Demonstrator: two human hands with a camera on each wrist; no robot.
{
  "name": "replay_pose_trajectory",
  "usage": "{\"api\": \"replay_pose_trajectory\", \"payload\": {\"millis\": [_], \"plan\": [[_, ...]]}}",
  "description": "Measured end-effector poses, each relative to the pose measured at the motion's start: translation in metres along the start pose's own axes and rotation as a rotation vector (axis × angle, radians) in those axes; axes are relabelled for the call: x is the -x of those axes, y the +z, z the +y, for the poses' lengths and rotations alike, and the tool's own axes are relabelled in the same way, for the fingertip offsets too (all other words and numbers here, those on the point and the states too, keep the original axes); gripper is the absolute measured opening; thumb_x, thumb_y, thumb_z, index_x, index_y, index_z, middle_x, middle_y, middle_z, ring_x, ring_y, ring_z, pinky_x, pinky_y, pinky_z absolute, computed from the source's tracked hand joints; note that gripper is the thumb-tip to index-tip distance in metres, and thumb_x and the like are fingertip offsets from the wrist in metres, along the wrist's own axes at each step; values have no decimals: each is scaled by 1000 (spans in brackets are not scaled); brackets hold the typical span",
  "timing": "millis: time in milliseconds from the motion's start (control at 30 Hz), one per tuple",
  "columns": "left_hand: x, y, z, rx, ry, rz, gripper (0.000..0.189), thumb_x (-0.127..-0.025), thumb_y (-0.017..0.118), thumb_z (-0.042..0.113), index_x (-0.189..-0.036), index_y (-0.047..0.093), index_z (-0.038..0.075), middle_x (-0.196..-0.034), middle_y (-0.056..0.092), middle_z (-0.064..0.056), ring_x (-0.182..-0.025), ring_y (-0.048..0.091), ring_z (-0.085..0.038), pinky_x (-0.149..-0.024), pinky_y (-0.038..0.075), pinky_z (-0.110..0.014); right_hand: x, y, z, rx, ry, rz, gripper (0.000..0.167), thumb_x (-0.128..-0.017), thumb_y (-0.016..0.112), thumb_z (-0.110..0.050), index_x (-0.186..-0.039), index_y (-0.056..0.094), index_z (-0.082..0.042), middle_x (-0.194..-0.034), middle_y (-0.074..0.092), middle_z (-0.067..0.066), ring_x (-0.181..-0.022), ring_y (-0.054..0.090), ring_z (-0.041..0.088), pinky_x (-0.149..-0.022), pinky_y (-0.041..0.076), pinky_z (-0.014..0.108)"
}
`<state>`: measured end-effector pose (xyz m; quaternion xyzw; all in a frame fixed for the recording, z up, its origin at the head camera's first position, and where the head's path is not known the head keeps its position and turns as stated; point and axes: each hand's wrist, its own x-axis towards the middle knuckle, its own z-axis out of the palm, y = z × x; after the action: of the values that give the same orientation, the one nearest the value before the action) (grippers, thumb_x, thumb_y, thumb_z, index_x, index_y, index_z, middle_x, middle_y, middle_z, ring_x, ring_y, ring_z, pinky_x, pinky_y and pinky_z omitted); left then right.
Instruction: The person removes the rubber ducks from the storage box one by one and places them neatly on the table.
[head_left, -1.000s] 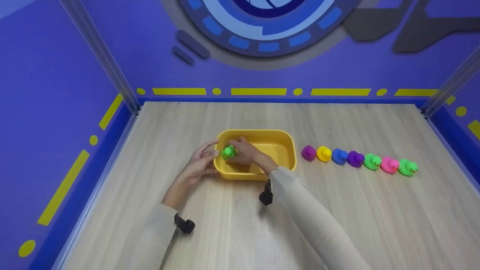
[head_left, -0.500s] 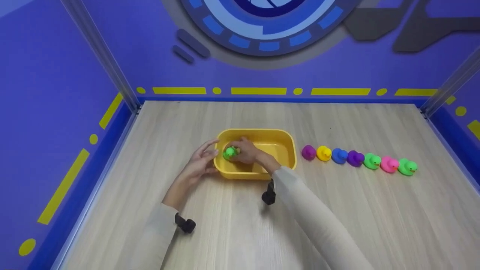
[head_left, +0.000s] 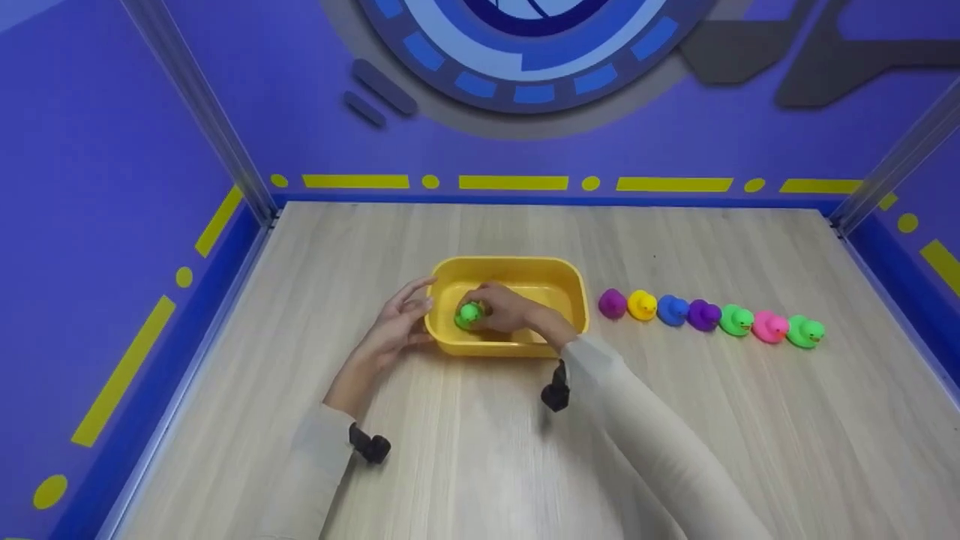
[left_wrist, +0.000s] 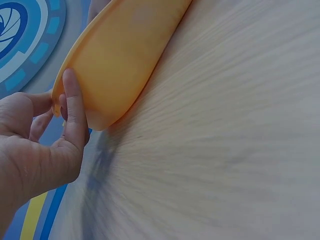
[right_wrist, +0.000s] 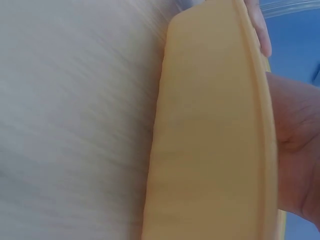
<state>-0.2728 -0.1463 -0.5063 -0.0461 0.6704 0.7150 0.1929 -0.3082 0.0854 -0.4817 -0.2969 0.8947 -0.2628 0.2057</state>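
A yellow plastic basin (head_left: 551, 304) stands on the wooden table. My left hand (head_left: 394, 322) holds its left end; in the left wrist view, the fingers (left_wrist: 74, 107) lie against the outer wall and the rim. Reaching down inside the basin, my right hand (head_left: 504, 307) pinches a small green rubber duck (head_left: 469, 316) near the left end. The right wrist view has the basin's near wall (right_wrist: 215, 125) in front, and it hides the right fingers and the duck.
To the right of the basin, several rubber ducks stand in a slanting row, from a magenta duck (head_left: 612, 303) and a yellow duck (head_left: 642, 305) to a green duck (head_left: 805, 331) at the far end. Blue panels (head_left: 450, 150) border the table at back and sides.
My right hand has moved the green duck a little rightward and toward me within the basin. The left hand stays at the basin's left end, and the row of ducks is unchanged.
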Motion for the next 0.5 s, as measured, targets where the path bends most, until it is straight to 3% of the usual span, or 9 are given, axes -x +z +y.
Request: {"api": "replay_pose_trajectory", "payload": {"millis": [233, 500], "plan": [[-1, 2, -1, 27, -5, -1, 46, -105, 58, 20, -150, 50, 27, -129, 59, -16, -103, 64, -23, -74, 58, -30, 11, -7, 3, -64, -19, 41, 34, -100, 64, -7, -133, 65, -11, -131, 64, 10, -119, 53, 29, -117, 40, 48], [0, 1, 0, 22, -12, 3, 43, -105, 59, 21, -146, 53, 32, -130, 58, -16, -98, 64, -19, -74, 58, -31, 23, -15, 9, -107, -8, 87, 35, -99, 63, -4, -133, 63, -10, -132, 63, 11, -123, 54, 30, -116, 42, 48]]}}
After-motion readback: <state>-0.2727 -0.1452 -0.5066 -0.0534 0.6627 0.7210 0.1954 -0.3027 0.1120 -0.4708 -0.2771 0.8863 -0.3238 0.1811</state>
